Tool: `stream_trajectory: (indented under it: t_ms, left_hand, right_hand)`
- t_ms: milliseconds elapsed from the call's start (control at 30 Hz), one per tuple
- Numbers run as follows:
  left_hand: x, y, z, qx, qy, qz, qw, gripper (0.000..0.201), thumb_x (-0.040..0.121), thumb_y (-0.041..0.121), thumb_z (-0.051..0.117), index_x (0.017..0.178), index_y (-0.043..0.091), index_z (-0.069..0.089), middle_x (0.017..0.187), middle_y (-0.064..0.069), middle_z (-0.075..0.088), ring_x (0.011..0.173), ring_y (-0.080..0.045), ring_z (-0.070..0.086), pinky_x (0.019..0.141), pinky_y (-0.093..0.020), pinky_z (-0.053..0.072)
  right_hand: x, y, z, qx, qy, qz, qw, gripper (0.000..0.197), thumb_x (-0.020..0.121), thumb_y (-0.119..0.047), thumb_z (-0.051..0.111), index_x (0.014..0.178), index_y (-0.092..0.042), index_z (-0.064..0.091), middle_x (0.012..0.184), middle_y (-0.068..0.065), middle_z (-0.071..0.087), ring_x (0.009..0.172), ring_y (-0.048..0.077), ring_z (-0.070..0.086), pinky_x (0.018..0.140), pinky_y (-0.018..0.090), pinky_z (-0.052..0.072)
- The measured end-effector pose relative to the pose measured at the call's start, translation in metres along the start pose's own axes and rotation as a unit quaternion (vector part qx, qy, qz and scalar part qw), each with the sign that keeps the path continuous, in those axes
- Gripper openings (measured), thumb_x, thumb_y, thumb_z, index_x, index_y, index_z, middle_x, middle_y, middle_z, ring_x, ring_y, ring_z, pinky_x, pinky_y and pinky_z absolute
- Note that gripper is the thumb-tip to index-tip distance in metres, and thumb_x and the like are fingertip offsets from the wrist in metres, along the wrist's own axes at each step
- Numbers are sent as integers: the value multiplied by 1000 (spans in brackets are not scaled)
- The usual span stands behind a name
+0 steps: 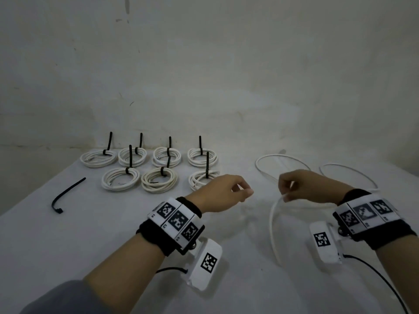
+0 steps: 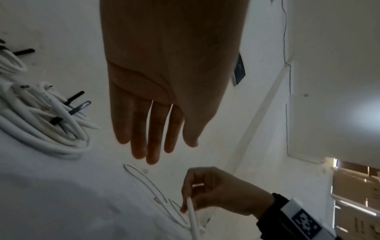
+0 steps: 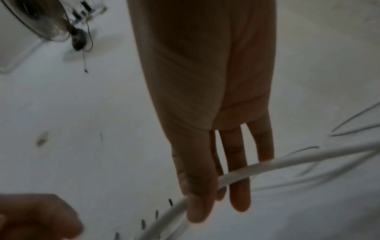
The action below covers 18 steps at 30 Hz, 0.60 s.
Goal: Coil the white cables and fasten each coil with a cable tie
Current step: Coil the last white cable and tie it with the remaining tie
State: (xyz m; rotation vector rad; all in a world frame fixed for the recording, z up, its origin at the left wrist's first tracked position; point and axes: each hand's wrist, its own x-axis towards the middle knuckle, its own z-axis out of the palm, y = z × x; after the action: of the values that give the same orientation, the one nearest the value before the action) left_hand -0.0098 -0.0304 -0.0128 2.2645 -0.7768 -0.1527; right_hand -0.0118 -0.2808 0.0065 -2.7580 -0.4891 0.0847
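white cable pinched, coil not yet begun

white cable (image 1: 273, 225) sits at about 3 o'clock on the table (image 1: 90, 234), one end lifted, the rest trailing in loose loops toward 1 o'clock. my right hand (image 1: 308, 185) pinches it between thumb and fingers; the right wrist view shows the cable crossing under the fingers (image 3: 239, 186). my left hand (image 1: 223, 192) hangs just beside it, holding nothing, fingers loosely spread in its own wrist view.

i judge the risk is springback: a stiff cable held at one point could whip open or slip out as i start looping. the trailing loops could also drag into the seven tied coils (image 1: 158, 182) at 11 o'clock.

one spare cable tie (image 1: 68, 193) lies at 9 o'clock, well apart, a long reach while holding a coil.

no containers in view.
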Motion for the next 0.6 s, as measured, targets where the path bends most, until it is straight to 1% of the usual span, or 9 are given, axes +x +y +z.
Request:
stream_trajectory:
  t_ms: [67, 100, 167, 233, 300, 333, 433, 500, 600]
  left_hand:
    - [-4, 8, 0, -49, -36, -27, 998, 32, 99, 32, 43, 111, 7, 60, 96, -5, 69, 79, -16, 63, 72, -26, 49]
    - [-6, 10, -1, -76, -47, -36, 995, 33, 101, 30, 38, 111, 6, 58, 91, -4, 67, 76, -15, 62, 68, -24, 47]
    - [-11, 13, -3, -143, -44, -41, 988, 31, 103, 26, 32, 100, 9, 58, 75, -2, 61, 63, -10, 58, 62, -22, 46]
    - [-15, 13, -6, -213, -15, -49, 976, 34, 104, 26, 29, 84, 13, 53, 61, 1, 49, 46, -6, 48, 51, -20, 42]
    - [-17, 12, -11, -269, 23, -61, 961, 37, 103, 28, 28, 73, 15, 44, 53, 6, 36, 37, -4, 31, 39, -15, 29]
    - [-18, 12, -15, -300, 39, -63, 951, 37, 103, 29, 29, 70, 16, 41, 49, 8, 31, 36, -3, 24, 36, -13, 23]
    - [-21, 11, -28, -414, 85, -50, 905, 39, 103, 29, 29, 66, 18, 34, 45, 10, 23, 34, -2, 16, 35, -9, 13]
    - [-24, 9, -39, -491, 122, -36, 862, 39, 103, 29, 30, 65, 19, 32, 43, 11, 21, 32, -1, 14, 34, -9, 10]
    - [-28, 6, -54, -590, 171, 0, 789, 40, 103, 31, 26, 65, 19, 31, 41, 11, 22, 30, 0, 17, 31, -14, 10]
  right_hand:
    - [1, -19, -4, 54, 52, -34, 997, 18, 78, -2, 72, 74, -9, 57, 72, -4, 61, 61, 3, 59, 60, 9, 42]
    - [1, -27, -6, 83, 80, -50, 992, 17, 78, -1, 72, 75, -7, 57, 72, -3, 61, 60, 7, 61, 60, 11, 44]
    - [3, -39, -8, 126, 138, -69, 980, 16, 80, -3, 71, 78, -7, 56, 73, -3, 61, 60, 12, 62, 61, 18, 48]
    - [6, -48, -9, 154, 186, -70, 968, 15, 83, -7, 69, 79, -9, 55, 74, -2, 60, 59, 14, 62, 59, 19, 50]
    - [8, -56, -6, 184, 213, -72, 957, 14, 84, -8, 68, 81, -9, 54, 75, -1, 58, 56, 14, 59, 56, 18, 48]
    - [9, -58, -4, 196, 219, -73, 953, 13, 85, -9, 67, 82, -10, 55, 76, 0, 57, 54, 13, 58, 55, 18, 48]
    - [9, -63, 4, 233, 216, -67, 946, 6, 90, -9, 60, 86, -14, 57, 76, 0, 57, 54, 13, 57, 55, 21, 49]
    - [8, -62, 12, 259, 215, -57, 940, 5, 93, -8, 54, 92, -13, 56, 71, 0, 56, 52, 12, 57, 56, 22, 51]
    - [6, -58, 24, 266, 198, -52, 942, 12, 96, -10, 50, 97, -23, 49, 71, 2, 55, 55, 18, 60, 62, 30, 54]
